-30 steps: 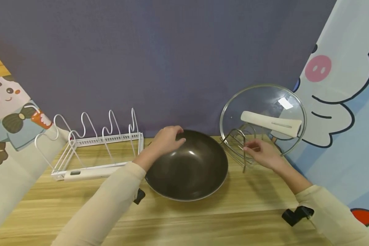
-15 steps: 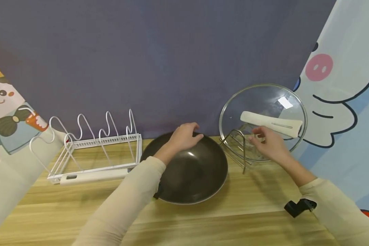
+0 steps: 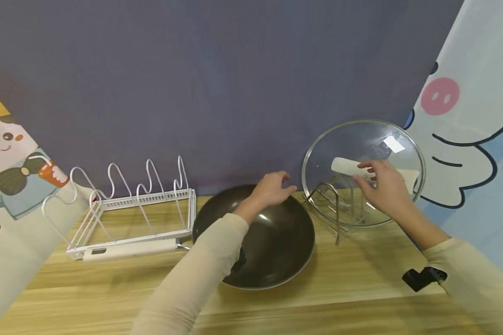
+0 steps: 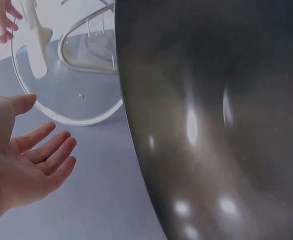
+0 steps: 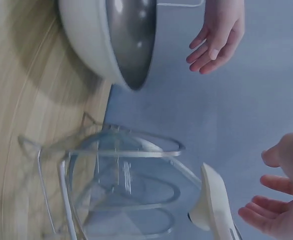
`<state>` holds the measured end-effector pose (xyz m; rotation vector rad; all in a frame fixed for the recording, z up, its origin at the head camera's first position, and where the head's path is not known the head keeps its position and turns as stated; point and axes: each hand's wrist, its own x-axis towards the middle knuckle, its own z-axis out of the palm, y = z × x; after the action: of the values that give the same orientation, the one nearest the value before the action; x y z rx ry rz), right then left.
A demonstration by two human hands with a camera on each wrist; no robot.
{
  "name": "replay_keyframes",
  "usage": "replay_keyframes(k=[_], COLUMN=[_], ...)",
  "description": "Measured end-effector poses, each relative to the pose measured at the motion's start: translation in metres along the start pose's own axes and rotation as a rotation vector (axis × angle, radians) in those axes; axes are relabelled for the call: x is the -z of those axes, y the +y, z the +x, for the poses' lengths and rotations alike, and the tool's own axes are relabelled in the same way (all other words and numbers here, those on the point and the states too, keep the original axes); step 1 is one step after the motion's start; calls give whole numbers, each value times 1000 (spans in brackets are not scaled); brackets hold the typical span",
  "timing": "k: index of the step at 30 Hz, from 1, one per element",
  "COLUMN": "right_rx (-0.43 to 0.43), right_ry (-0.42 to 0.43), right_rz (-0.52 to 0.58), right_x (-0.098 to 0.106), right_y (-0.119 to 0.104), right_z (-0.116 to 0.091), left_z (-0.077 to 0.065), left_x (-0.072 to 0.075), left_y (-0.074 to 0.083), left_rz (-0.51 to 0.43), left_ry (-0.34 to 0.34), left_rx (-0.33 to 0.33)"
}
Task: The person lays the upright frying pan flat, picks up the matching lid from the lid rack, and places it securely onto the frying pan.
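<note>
Head view: both released, my left hand (image 3: 271, 190) is above the pan (image 3: 281, 246), my right hand (image 3: 384, 188) rightward, near the lid (image 3: 346, 166).

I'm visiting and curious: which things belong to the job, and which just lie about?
Seemingly the job's:
clear round glass lid, near the right hand;
dark round wok, near the left hand;
silver wire stand.

Seemingly just around:
white wire rack;
cartoon-printed backdrop.
</note>
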<state>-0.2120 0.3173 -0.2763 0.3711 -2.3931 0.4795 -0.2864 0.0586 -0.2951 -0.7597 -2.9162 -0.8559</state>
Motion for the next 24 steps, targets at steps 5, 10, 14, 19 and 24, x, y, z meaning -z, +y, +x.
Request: replay_keyframes(k=[5,10,14,19,24], right_rx=[11,-30,-59,-74,-82], right_ry=[-4,-62,-94,-125,-198], right_rz=[-71,-100,-118,-148,-211], right_x=[11,20,22,21,21], right_y=[10,20,25,30,40], right_z=[2,9,14,18,20], left_z=[3,8,14,22,28], left_x=[-9,-17,-22,-31,-43], left_y=[7,7,9,18,33], left_rz=[6,-2,-1,22,79], left_ry=[-20,-27,-22,-15,-13], left_rx=[-13,17,36,23,15])
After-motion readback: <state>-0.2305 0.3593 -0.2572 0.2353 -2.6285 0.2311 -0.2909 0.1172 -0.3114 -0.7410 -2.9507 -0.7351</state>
